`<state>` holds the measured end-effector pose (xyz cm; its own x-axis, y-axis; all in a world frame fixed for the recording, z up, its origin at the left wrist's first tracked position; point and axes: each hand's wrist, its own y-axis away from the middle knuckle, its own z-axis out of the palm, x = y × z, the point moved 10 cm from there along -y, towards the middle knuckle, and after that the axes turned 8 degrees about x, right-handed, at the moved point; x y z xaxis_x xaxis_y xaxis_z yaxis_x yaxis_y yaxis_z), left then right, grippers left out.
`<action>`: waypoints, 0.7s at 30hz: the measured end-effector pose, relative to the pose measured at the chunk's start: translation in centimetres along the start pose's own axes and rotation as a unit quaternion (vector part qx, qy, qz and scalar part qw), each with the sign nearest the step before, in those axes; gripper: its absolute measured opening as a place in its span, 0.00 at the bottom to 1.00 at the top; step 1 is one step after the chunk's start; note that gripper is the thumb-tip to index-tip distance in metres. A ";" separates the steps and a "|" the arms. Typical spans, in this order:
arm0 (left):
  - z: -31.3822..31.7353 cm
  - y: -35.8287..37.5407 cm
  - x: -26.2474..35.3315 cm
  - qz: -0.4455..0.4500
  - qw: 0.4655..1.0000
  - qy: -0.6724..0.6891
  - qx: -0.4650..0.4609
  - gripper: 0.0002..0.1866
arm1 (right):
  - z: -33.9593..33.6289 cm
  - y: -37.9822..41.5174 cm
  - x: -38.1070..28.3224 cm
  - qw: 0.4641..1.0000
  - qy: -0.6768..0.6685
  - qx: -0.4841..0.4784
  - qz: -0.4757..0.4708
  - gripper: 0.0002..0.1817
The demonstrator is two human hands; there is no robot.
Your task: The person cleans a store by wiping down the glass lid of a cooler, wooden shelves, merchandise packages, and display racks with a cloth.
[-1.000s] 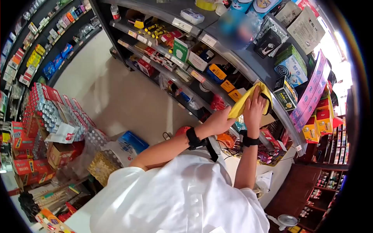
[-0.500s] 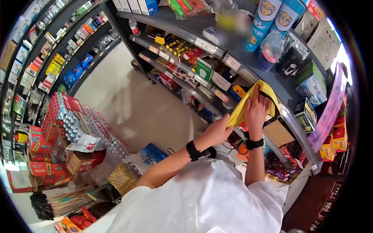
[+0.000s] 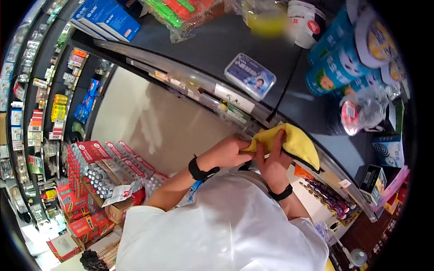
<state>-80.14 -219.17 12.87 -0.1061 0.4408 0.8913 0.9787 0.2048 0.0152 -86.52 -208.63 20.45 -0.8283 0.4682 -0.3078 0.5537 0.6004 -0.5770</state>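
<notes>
A yellow cloth (image 3: pixel 296 147) with a dark edge is bunched between my hands at the front edge of the shelf. My left hand (image 3: pixel 228 152) is closed on the cloth's left end, fingertips pinched together. My right hand (image 3: pixel 274 166) holds the middle of it, one finger stretched over the top and the thumb close to my left hand. Its right part hangs loose over the shelf edge. Just beyond lies a small flat box (image 3: pixel 250 76) with a portrait on its lid.
On the top shelf (image 3: pixel 199 56) stand blue cylindrical cans (image 3: pixel 339 67), a plastic-wrapped cup (image 3: pixel 361 110), a white tub (image 3: pixel 304 25) and blue boxes (image 3: pixel 108 20). Stacked bottle packs and red cartons (image 3: pixel 83 226) rise from the floor at left. A black box (image 3: pixel 371 180) sits at right.
My view has come closer over the top shelf. Both hands and the cloth have drawn in toward my body, and the cloth is now gathered between them instead of spread under my right hand.
</notes>
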 end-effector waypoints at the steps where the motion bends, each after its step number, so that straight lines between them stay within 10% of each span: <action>1: -1.0 -0.4 -0.1 0.000 1.000 0.007 -0.003 0.14 | 0.7 -0.1 -0.5 1.000 -0.028 -0.013 -0.005 0.36; 15: -12.4 5.2 6.4 0.216 0.975 0.018 -0.050 0.09 | 1.6 -0.7 -5.6 0.965 0.090 0.223 0.108 0.46; 18: -12.6 7.4 9.2 0.255 0.952 0.102 -0.132 0.10 | 0.7 1.0 -8.6 0.937 -0.076 0.270 0.208 0.44; 21: -11.8 7.5 9.9 0.277 0.926 0.143 -0.212 0.11 | 1.3 1.3 -10.8 0.794 -0.366 0.330 0.356 0.42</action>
<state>-71.82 -223.58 27.17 0.4249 0.1143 0.8980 0.8564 -0.3721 -0.3579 -76.94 -213.72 22.03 -0.2872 -0.1120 -0.9513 0.9385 -0.2316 -0.2561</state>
